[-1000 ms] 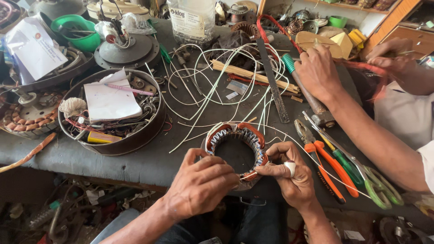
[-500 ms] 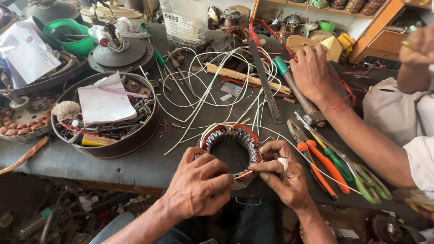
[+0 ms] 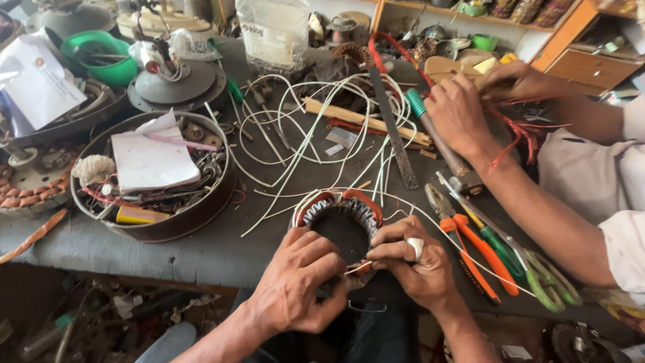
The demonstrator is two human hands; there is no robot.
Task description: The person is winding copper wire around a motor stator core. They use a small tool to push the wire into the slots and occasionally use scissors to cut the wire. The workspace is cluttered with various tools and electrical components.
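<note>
A round motor stator [image 3: 340, 208] with copper windings and a dark hollow centre rests at the near edge of the grey workbench [image 3: 222, 252]. My left hand [image 3: 295, 282] grips its near left rim. My right hand [image 3: 410, 265], with a pale ring on one finger, pinches the winding at the near right rim. Both hands meet at a copper-coloured bit on the stator's front. White sleeve tubes [image 3: 295, 144] trail from the stator across the bench.
Another person's hands [image 3: 463, 114] work with red wire at the far right. Orange-handled pliers [image 3: 470, 252], green-handled scissors [image 3: 537, 269], a screwdriver and a long file [image 3: 390, 128] lie right of the stator. A round metal dish [image 3: 161, 228] of parts and paper sits left.
The view has shifted slightly closer over the stator. My hands stay on its near rim with small finger movements. The other person's hands have drawn together over the red wire.
</note>
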